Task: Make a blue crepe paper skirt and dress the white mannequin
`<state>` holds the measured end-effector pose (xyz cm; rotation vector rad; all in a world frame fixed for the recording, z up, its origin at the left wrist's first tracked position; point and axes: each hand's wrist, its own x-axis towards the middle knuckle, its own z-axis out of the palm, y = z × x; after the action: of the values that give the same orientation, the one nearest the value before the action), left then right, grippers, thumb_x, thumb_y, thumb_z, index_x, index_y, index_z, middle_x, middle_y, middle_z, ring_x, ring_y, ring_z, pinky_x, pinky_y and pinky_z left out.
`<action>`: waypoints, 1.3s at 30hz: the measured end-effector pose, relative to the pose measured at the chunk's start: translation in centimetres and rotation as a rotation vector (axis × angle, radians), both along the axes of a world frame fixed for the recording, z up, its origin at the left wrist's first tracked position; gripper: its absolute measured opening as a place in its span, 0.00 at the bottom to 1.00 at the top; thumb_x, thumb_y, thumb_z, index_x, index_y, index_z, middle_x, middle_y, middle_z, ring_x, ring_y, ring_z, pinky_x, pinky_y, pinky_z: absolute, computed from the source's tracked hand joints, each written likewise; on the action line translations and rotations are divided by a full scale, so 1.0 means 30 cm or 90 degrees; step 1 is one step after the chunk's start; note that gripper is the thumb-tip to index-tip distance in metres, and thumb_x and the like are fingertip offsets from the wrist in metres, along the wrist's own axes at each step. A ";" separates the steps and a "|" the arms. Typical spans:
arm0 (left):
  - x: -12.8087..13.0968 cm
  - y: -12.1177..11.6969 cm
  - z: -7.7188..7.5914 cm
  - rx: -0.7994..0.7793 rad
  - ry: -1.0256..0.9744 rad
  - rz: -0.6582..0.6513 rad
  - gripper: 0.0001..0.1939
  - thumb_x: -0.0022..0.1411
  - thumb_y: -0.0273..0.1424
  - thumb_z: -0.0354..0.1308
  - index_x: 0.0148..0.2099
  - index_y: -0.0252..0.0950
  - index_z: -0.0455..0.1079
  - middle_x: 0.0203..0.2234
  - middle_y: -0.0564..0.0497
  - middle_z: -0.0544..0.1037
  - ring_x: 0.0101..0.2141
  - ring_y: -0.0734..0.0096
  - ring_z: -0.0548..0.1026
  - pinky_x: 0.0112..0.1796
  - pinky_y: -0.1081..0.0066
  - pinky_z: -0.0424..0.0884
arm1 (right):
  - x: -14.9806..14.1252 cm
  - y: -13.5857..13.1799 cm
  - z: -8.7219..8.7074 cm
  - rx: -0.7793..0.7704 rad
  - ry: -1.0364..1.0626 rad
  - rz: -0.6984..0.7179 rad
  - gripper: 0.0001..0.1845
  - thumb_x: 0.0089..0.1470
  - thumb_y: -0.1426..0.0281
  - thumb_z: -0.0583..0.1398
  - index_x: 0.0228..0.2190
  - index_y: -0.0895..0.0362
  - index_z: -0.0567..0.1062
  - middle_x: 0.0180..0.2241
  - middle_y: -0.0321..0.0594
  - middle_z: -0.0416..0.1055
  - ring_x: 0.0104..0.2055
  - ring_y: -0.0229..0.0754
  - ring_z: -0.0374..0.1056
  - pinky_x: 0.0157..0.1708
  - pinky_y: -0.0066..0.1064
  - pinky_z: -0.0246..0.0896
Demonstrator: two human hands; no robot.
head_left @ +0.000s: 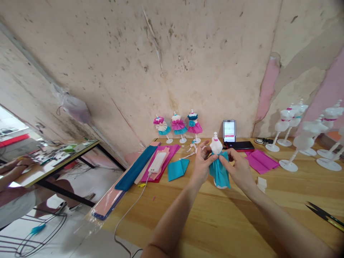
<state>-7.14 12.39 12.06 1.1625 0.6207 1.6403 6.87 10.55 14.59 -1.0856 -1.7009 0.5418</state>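
A small white mannequin [216,145] with a pink neck band stands upright on the wooden table in front of me. Gathered teal crepe paper [219,172] hangs from its waist like a skirt, partly covering the white base. My left hand [203,162] pinches the top edge of this paper on the left side of the waist. On the right side, my right hand [236,165] closes thumb and fingers on the same gathered edge. Both thumbs nearly meet at the front of the waist.
Three dressed mannequins [178,125] stand against the wall. Left lie folded teal paper [177,169], coloured sheets [138,165] and a white power bank [157,162] with a cable. Right are a phone [229,131], magenta paper [261,161], bare mannequins [301,136] and scissors [325,215]. A person sits far left.
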 end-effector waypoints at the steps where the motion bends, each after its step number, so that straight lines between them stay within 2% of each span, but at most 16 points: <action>1: 0.000 -0.002 0.002 0.001 0.009 0.005 0.33 0.52 0.33 0.68 0.58 0.44 0.60 0.37 0.52 0.72 0.40 0.69 0.72 0.44 0.69 0.65 | 0.000 0.000 -0.002 0.005 -0.005 -0.007 0.12 0.58 0.59 0.57 0.29 0.54 0.67 0.25 0.34 0.67 0.27 0.38 0.61 0.28 0.30 0.53; 8: -0.005 -0.010 0.014 -0.006 0.067 0.028 0.37 0.51 0.35 0.69 0.60 0.43 0.58 0.41 0.49 0.75 0.44 0.66 0.73 0.47 0.67 0.66 | 0.008 0.021 -0.018 0.005 -0.040 -0.035 0.13 0.58 0.57 0.56 0.32 0.54 0.69 0.28 0.36 0.71 0.28 0.39 0.63 0.28 0.31 0.52; 14: -0.007 0.001 0.010 -0.026 0.049 -0.011 0.36 0.56 0.38 0.65 0.62 0.43 0.53 0.42 0.47 0.75 0.45 0.64 0.75 0.48 0.63 0.67 | 0.025 0.035 0.001 -0.026 0.021 0.071 0.13 0.58 0.58 0.56 0.30 0.55 0.70 0.27 0.36 0.69 0.28 0.39 0.62 0.29 0.31 0.55; 21: -0.009 0.001 0.009 -0.040 0.045 0.002 0.34 0.56 0.37 0.66 0.60 0.42 0.55 0.40 0.49 0.76 0.43 0.65 0.75 0.45 0.66 0.69 | 0.025 0.041 -0.009 -0.120 0.109 0.141 0.15 0.57 0.56 0.58 0.30 0.56 0.68 0.26 0.35 0.65 0.28 0.37 0.58 0.26 0.29 0.53; 27: -0.003 -0.009 0.020 -0.040 0.035 0.001 0.35 0.54 0.35 0.67 0.60 0.42 0.54 0.39 0.49 0.77 0.40 0.67 0.76 0.43 0.68 0.68 | 0.027 0.045 -0.014 -0.132 0.113 0.134 0.14 0.56 0.57 0.59 0.29 0.55 0.67 0.26 0.34 0.63 0.27 0.37 0.57 0.26 0.29 0.52; 39: 0.008 -0.006 0.005 -0.013 0.021 0.032 0.38 0.54 0.32 0.67 0.63 0.43 0.53 0.40 0.49 0.76 0.41 0.68 0.75 0.44 0.68 0.68 | 0.023 0.040 0.006 -0.068 0.044 0.088 0.11 0.55 0.61 0.59 0.27 0.55 0.67 0.25 0.34 0.64 0.28 0.37 0.58 0.28 0.31 0.53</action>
<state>-6.90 12.20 12.20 1.1701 0.6918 1.6564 7.57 11.75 14.77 -1.0177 -1.7098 0.7577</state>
